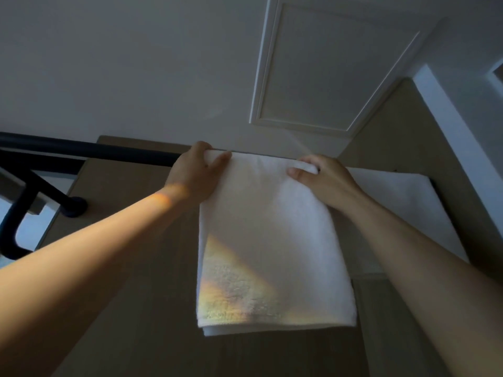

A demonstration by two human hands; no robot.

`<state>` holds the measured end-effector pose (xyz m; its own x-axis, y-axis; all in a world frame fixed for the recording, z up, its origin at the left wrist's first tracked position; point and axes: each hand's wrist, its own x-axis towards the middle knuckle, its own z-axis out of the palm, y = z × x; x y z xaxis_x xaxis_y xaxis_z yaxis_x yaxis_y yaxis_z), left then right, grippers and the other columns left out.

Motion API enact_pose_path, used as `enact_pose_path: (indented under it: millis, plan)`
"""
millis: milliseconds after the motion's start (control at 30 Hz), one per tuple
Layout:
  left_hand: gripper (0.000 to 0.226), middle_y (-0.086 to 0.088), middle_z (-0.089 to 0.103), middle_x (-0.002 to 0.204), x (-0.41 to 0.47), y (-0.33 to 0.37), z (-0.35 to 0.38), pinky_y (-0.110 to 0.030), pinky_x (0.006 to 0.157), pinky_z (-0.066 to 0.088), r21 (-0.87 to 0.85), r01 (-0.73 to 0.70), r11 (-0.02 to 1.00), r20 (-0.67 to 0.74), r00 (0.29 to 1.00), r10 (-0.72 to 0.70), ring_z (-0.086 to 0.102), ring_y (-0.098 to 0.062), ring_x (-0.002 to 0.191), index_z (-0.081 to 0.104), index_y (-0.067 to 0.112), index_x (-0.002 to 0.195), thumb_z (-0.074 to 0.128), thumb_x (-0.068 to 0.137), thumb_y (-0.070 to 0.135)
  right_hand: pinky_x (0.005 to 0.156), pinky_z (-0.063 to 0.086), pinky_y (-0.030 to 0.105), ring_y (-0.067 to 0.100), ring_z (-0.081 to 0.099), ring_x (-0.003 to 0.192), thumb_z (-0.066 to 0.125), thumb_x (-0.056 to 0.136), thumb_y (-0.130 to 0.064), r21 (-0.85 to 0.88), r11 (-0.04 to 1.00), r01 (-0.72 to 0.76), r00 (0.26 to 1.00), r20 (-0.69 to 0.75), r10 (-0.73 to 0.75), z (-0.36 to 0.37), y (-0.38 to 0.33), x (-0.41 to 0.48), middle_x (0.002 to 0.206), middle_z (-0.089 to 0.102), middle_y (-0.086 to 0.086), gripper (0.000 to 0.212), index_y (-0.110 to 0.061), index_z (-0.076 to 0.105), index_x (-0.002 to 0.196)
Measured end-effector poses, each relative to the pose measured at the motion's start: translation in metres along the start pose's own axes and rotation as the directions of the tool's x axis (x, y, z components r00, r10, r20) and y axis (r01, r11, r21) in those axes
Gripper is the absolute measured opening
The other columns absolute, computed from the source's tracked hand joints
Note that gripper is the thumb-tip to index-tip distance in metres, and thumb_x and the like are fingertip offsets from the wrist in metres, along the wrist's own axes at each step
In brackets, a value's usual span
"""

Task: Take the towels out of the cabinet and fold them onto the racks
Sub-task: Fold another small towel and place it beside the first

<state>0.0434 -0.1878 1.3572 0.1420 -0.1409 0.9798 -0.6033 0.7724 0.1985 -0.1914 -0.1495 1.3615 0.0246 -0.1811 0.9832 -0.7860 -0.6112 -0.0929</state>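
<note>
A folded white towel [272, 240] hangs over a dark rack bar [95, 151] high on the wall, its lower edge lit by a patch of coloured light. My left hand [197, 174] grips the towel's top left corner at the bar, thumb on the front. My right hand [324, 180] pinches a fold of the top right edge. A second white towel [402, 202] hangs on the same bar to the right, partly behind my right arm. The cabinet is out of view.
The bar's dark bracket [73, 206] fixes to a beige wall panel [130, 268] at the left, with a curved dark pipe [11, 229] below it. A white ceiling with a framed hatch [334, 63] lies above. A white door frame [457, 137] runs at the right.
</note>
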Motion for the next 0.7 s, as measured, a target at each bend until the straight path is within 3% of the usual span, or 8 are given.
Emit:
enact_pose_path:
  millis: [100,167,267,333,400,500,600,700]
  plan:
    - [0.072,0.010,0.055,0.099,-0.030,-0.004,-0.002,-0.011,0.051,0.039,-0.156,0.010,0.988,-0.040,0.999,-0.016,0.055,-0.006,0.076,0.030,0.017,0.143,0.064,0.087,0.048,0.092,0.052,0.038,0.025,0.066,0.104,0.067,0.090,-0.039,0.034,0.999,-0.030,0.999,0.012,0.030,-0.001,-0.001,0.003,0.110,0.071,0.009,0.037,-0.011,0.069,0.115]
    - [0.071,0.013,0.058,0.084,-0.051,-0.010,-0.003,-0.004,0.043,0.039,-0.168,-0.013,0.986,-0.055,0.998,0.004,0.057,0.003,0.063,0.030,0.019,0.140,0.069,0.085,0.042,0.090,0.054,0.043,0.029,0.068,0.098,0.069,0.089,-0.037,0.084,0.995,-0.059,0.998,0.004,0.059,-0.002,-0.001,0.004,0.102,0.073,0.014,0.034,-0.008,0.072,0.106]
    - [0.058,0.012,0.058,0.081,-0.065,-0.013,-0.006,-0.005,0.044,0.039,-0.216,0.008,0.976,-0.074,0.997,-0.025,0.057,0.011,0.062,0.038,0.017,0.132,0.071,0.086,0.030,0.094,0.052,0.042,0.027,0.067,0.103,0.071,0.088,-0.038,0.123,0.985,-0.121,0.991,-0.048,0.128,0.002,-0.002,0.001,0.109,0.071,0.011,0.040,-0.008,0.068,0.115]
    - [0.051,0.010,0.059,0.083,-0.066,-0.010,-0.006,-0.010,0.047,0.039,-0.238,0.019,0.971,-0.085,0.996,-0.040,0.057,0.004,0.067,0.042,0.018,0.128,0.070,0.086,0.027,0.093,0.052,0.041,0.025,0.065,0.106,0.070,0.088,-0.037,0.140,0.981,-0.132,0.986,-0.080,0.144,0.005,-0.003,-0.006,0.114,0.068,0.007,0.044,-0.009,0.061,0.121]
    - [0.047,0.009,0.059,0.084,-0.067,-0.007,-0.004,-0.009,0.048,0.038,-0.239,0.009,0.971,-0.100,0.994,-0.034,0.055,0.000,0.071,0.043,0.021,0.123,0.070,0.086,0.026,0.082,0.054,0.033,0.013,0.064,0.098,0.070,0.089,-0.037,0.225,0.964,-0.138,0.986,-0.065,0.157,0.004,-0.005,-0.021,0.110,0.064,-0.006,0.044,-0.014,0.052,0.122]
    - [0.043,0.008,0.057,0.090,-0.069,-0.008,-0.001,-0.009,0.053,0.038,-0.242,-0.028,0.970,-0.126,0.992,-0.003,0.054,-0.003,0.076,0.042,0.025,0.119,0.070,0.086,0.026,0.062,0.044,0.017,-0.005,0.056,0.084,0.065,0.091,-0.041,0.311,0.933,-0.179,0.983,0.022,0.181,-0.001,-0.007,-0.054,0.098,0.053,-0.024,0.043,-0.034,0.039,0.125]
    - [0.041,0.007,0.055,0.090,-0.069,-0.009,0.002,-0.019,0.062,0.042,-0.250,-0.052,0.967,-0.141,0.990,0.016,0.054,-0.007,0.079,0.042,0.025,0.119,0.068,0.087,0.026,0.062,0.041,0.014,-0.007,0.056,0.084,0.060,0.094,-0.041,0.286,0.941,-0.179,0.984,0.051,0.171,0.004,-0.003,-0.091,0.100,0.052,-0.026,0.050,-0.032,0.037,0.137]
    - [0.040,0.009,0.052,0.086,-0.073,-0.012,0.003,-0.019,0.058,0.038,-0.244,-0.078,0.967,-0.127,0.991,0.048,0.052,-0.004,0.076,0.039,0.027,0.122,0.063,0.091,0.030,0.057,0.043,0.012,-0.002,0.061,0.082,0.055,0.098,-0.038,0.216,0.965,-0.146,0.989,-0.002,0.150,0.013,0.001,-0.115,0.101,0.060,-0.018,0.037,-0.025,0.045,0.131]
